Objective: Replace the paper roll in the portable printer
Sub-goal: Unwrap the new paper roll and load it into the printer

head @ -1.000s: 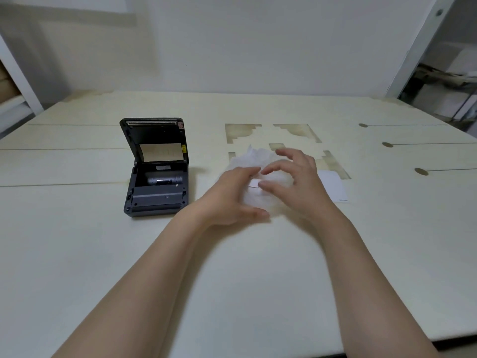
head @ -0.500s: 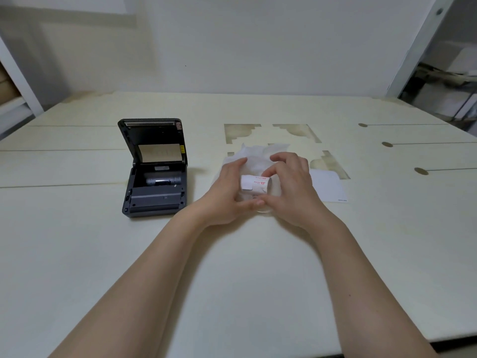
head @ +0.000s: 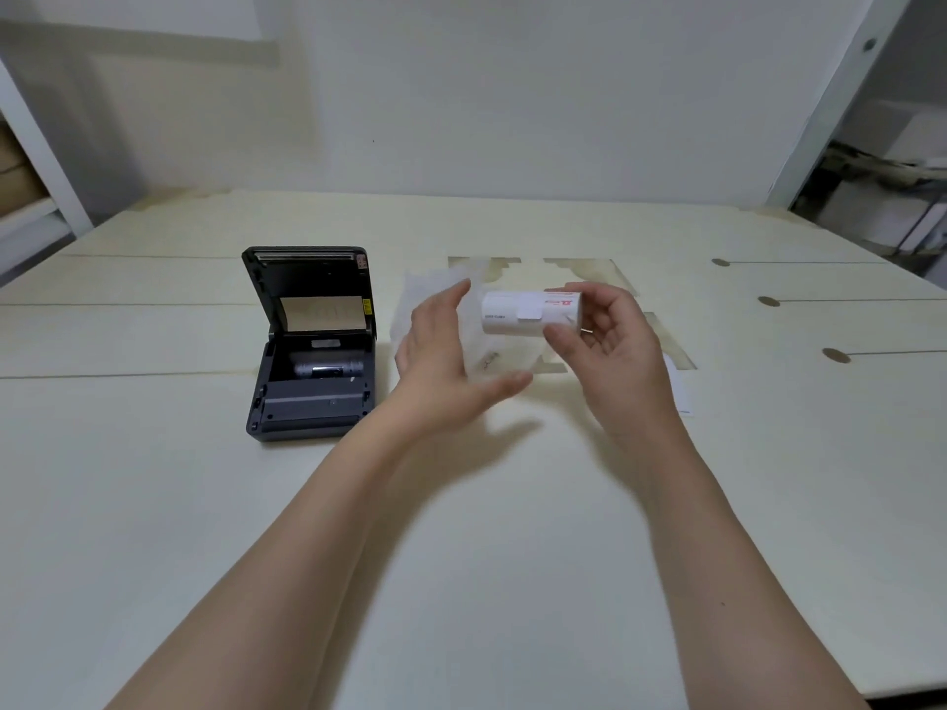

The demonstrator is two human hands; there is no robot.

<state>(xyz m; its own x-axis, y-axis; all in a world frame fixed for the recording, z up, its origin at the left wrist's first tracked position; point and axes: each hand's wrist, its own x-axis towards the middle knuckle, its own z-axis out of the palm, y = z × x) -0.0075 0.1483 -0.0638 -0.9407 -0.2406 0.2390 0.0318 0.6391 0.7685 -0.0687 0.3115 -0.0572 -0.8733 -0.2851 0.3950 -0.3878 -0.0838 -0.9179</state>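
Observation:
A dark grey portable printer (head: 312, 397) sits on the table left of centre, lid up, its paper bay showing a grey spindle. My right hand (head: 610, 345) holds a white paper roll (head: 528, 314) with red print, lifted above the table, lying sideways. My left hand (head: 440, 361) is open just left of the roll, fingers spread, not touching it. A clear plastic wrapper (head: 435, 299) lies on the table behind and under my left hand, partly hidden.
A white card (head: 679, 386) lies on the table right of my right hand. The cream table (head: 205, 504) has brownish cut-out marks at the back centre and slots with round holes at the right. Shelving stands at both sides.
The roll has come out of the wrapper and risen in my right hand. My left hand has let go and opened. The wrapper has dropped to the table.

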